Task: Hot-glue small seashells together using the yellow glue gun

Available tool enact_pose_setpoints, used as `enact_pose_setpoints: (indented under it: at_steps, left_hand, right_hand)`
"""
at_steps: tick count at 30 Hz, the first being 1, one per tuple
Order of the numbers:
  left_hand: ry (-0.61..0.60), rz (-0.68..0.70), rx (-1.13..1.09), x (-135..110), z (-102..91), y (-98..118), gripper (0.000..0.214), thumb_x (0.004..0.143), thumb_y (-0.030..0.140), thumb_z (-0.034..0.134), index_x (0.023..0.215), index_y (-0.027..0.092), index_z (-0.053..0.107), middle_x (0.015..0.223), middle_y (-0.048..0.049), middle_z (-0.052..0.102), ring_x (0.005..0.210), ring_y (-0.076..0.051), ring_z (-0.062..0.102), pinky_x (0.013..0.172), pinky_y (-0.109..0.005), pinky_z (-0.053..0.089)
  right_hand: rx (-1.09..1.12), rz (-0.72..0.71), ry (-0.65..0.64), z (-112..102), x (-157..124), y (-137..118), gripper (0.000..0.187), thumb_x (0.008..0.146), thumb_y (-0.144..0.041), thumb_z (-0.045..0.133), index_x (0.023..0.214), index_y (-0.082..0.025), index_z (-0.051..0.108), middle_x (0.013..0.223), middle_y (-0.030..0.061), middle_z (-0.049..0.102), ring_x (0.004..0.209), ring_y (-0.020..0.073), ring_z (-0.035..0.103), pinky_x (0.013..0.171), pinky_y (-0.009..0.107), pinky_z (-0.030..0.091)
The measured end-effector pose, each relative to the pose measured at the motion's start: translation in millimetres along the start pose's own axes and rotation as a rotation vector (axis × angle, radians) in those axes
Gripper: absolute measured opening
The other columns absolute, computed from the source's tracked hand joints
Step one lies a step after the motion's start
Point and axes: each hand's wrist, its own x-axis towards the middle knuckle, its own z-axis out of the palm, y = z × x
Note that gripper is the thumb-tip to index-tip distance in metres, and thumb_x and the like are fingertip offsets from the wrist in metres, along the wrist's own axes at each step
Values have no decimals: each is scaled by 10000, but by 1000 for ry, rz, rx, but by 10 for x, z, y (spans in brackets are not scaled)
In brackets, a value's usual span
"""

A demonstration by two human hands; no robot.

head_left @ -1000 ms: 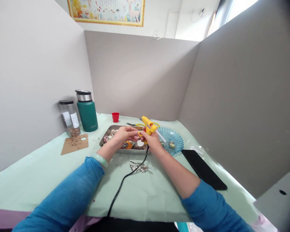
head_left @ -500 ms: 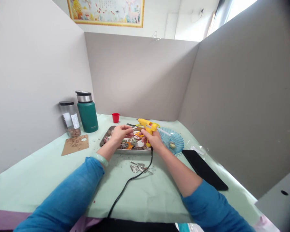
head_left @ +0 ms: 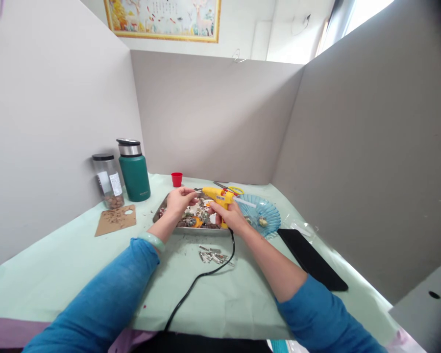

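My right hand (head_left: pixel 231 215) is closed round the grip of a yellow hot glue gun (head_left: pixel 217 195), whose nozzle points left toward my left hand. A pale glue stick (head_left: pixel 245 201) sticks out of its back end, and a black cord (head_left: pixel 202 275) runs down from its grip. My left hand (head_left: pixel 181 201) is pinched just left of the nozzle, on something too small to make out. Both hands are above a metal tray (head_left: pixel 194 231) full of mixed small decorations, partly hidden by them. In front of the tray lies a pile of small silver metal clips (head_left: pixel 213 255).
A blue fluted plate (head_left: pixel 273 208) with small pieces stands at right, beside a black flat pad (head_left: pixel 312 260). Yellow-handled scissors (head_left: pixel 236 190) and a red cup (head_left: pixel 177 179) are behind. A green flask (head_left: pixel 135 177), a jar (head_left: pixel 109 184) and a brown card (head_left: pixel 115 220) stand left.
The glue gun's nozzle has moved left and a little down, closer to my left hand's fingertips. My left hand has shifted slightly left and up, still pinched.
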Motion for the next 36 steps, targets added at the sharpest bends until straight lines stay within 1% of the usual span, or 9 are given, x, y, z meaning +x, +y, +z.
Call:
enact_pose_setpoints:
  at_steps: [3,8,16,20,26,31,36]
  left_hand:
    - [13,15,-15,6,-4,-8,259,611,222,817,764,124,632,578,-19,661,560,-158,673,617,-271,546]
    - [-8,48,-36,-13,2,2,242,634,216,806,778,119,637,605,-21,672,570,-147,674,638,-271,555]
    - [-35,12,-94,-32,28,20,232,654,172,812,806,93,655,658,-62,707,605,-165,702,672,-290,578]
    - [-23,-2,-127,-28,33,18,206,678,143,792,820,82,656,655,-73,711,603,-169,706,659,-286,580]
    - [-6,-5,-152,-7,13,-6,225,656,156,818,780,87,643,638,-66,700,588,-163,697,645,-276,575]
    - [-35,4,-176,-6,5,-13,286,626,189,852,791,90,641,650,-65,705,614,-166,704,656,-273,572]
    - [-47,-7,-179,-20,10,2,283,625,183,855,778,91,636,638,-58,700,607,-161,699,660,-274,568]
  right_hand:
    - [-5,17,-13,8,-22,-51,372,828,-526,636,719,-179,711,435,-3,569,404,126,515,440,232,421]
    - [-31,26,-16,16,-26,-75,352,836,-504,631,725,-177,702,433,-8,565,408,121,519,450,224,430]
    - [-55,44,-19,21,10,-13,387,820,-525,628,754,-151,701,443,-10,567,400,108,513,442,210,429]
    - [-79,35,-15,18,7,-22,380,824,-512,621,768,-144,701,453,-11,567,418,105,522,458,203,428]
    - [-77,33,-17,18,-4,-37,364,832,-504,619,771,-154,698,461,-12,567,429,113,527,465,214,428]
    - [-60,50,-16,24,0,-37,354,830,-501,627,768,-158,688,459,-18,560,430,114,525,463,215,430]
    - [-55,41,-23,23,13,-8,343,838,-492,620,775,-162,690,461,-15,562,438,120,535,462,215,428]
